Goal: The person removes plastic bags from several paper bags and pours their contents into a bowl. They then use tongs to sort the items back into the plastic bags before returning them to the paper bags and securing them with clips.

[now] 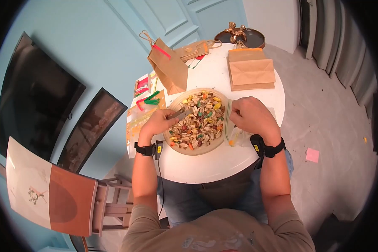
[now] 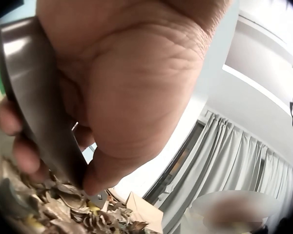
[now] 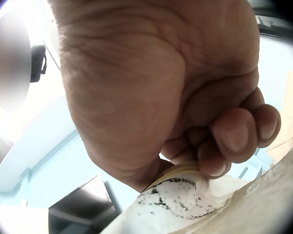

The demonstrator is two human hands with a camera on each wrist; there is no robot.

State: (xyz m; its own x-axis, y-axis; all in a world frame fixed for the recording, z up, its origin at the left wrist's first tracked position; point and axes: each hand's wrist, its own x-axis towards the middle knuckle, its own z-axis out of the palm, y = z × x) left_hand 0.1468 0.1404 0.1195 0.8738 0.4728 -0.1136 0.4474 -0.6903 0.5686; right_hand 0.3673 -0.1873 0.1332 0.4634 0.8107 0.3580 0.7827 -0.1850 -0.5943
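Observation:
A round beige tray [image 1: 218,148] on the white table holds a heap of pale shell-like pieces [image 1: 201,122] mixed with yellow, green and orange ones. My left hand [image 1: 156,122] is over the tray's left side and grips dark metal tongs [image 2: 36,92] between thumb and fingers. Their shiny end lies close over the heap in the head view. At the tray's right edge, my right hand [image 1: 253,114] pinches the rim of a clear zip bag [image 1: 242,138] with curled fingers. Dark specks mark the bag's pale side [image 3: 161,204] in the right wrist view. An orange-yellow piece shows low in the bag.
An upright paper bag [image 1: 168,67] stands behind the tray, and another paper bag [image 1: 251,71] lies at the back right. Green strips [image 1: 152,99] and a patterned sheet [image 1: 134,126] are on the left. Beyond is a dark round stand [image 1: 256,38] with a balloon-dog figure [image 1: 236,32].

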